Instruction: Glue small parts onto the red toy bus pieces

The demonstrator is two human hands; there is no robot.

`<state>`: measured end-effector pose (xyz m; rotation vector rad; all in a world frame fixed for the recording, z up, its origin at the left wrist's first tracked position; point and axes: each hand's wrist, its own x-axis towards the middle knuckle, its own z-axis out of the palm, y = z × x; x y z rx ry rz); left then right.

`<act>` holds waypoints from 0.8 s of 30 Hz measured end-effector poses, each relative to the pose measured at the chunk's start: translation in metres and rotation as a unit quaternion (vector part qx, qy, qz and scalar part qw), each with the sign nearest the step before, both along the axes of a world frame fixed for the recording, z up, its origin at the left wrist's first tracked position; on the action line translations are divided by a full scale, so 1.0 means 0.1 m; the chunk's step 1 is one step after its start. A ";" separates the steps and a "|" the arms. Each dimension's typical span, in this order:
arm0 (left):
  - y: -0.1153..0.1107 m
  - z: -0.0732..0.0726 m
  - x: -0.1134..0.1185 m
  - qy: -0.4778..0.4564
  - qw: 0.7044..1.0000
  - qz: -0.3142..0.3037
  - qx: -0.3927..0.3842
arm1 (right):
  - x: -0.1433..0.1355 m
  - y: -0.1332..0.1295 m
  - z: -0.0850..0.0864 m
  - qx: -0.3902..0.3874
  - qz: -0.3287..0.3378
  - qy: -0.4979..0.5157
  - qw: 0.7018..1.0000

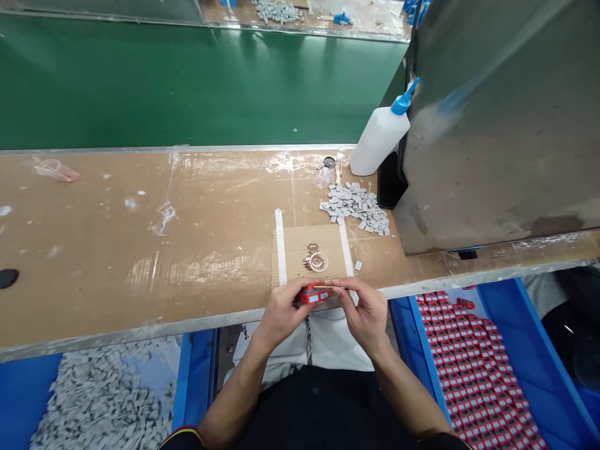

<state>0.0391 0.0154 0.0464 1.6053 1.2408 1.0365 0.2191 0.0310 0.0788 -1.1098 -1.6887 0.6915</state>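
My left hand [281, 310] grips a small red block [313, 294] with pale patches on its side, at the front edge of the brown bench [140, 250]. My right hand [362, 309] pinches a thin pale stick [323, 287] whose tip rests on top of the red block. Just beyond the hands, a taped cardboard pad [293, 247] carries a small clear round dish [319, 262] and a few ring-shaped bits. A heap of small grey pieces [356, 207] lies further back on the right.
A white squeeze bottle with a blue nozzle [380, 137] leans against a grey metal housing [497, 125]. A green conveyor belt [187, 87] runs behind the bench. Below are blue bins: grey pieces [103, 400] on the left, red blocks [473, 369] on the right.
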 end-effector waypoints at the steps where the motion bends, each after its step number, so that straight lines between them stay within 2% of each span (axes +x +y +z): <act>1: 0.00 0.00 0.00 0.000 1.000 -0.001 -0.001 | 0.01 0.00 0.01 0.012 0.000 -0.012 1.000; 6: 0.00 0.00 0.00 0.008 1.000 -0.001 0.001 | 0.04 -0.01 0.04 0.035 0.009 -0.040 0.999; 16: -0.01 0.00 -0.01 0.002 1.000 0.001 -0.013 | 0.03 0.00 0.02 0.005 0.026 0.017 0.999; 21: 0.00 -0.01 -0.03 -0.003 1.000 0.004 -0.020 | 0.09 0.11 -0.03 -0.018 -0.052 0.060 0.997; 24: 0.00 0.00 -0.03 -0.009 1.000 0.000 -0.026 | 0.05 0.25 -0.07 -0.002 -0.070 0.037 0.997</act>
